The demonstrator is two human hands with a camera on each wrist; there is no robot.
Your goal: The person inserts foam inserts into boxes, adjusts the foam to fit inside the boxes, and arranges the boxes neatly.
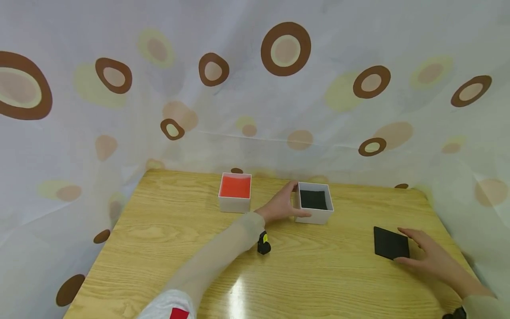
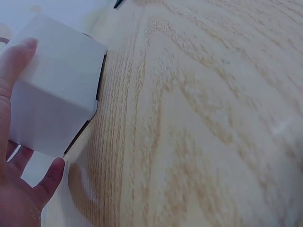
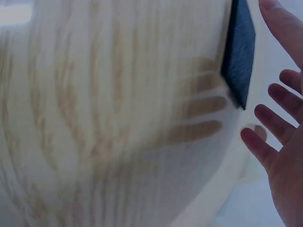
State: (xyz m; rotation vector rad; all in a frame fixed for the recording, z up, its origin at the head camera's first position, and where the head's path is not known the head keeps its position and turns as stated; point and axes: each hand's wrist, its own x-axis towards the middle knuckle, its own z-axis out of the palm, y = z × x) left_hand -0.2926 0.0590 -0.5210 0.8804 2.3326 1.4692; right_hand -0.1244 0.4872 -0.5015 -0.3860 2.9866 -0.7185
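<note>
My left hand (image 1: 280, 204) grips a white open-topped box (image 1: 314, 217) at its left side, the thumb along the front wall and the fingers behind. Black material (image 1: 313, 200) shows inside this box. In the left wrist view the thumb lies on a wall of the white box (image 2: 61, 61), and its inside is hidden. At the right, a thin black square piece (image 1: 390, 243) lies on the table. My right hand (image 1: 432, 257) is spread at its right edge. The right wrist view shows those fingers apart from the black square piece (image 3: 239, 56), their shadow falling on the wood.
A second white box (image 1: 235, 204), with orange-red material (image 1: 236, 187) inside, stands left of my left hand. Both boxes are near the back edge of the wooden table (image 1: 318, 274). A pale curtain (image 1: 247, 102) with brown ring patterns hangs behind and at the sides.
</note>
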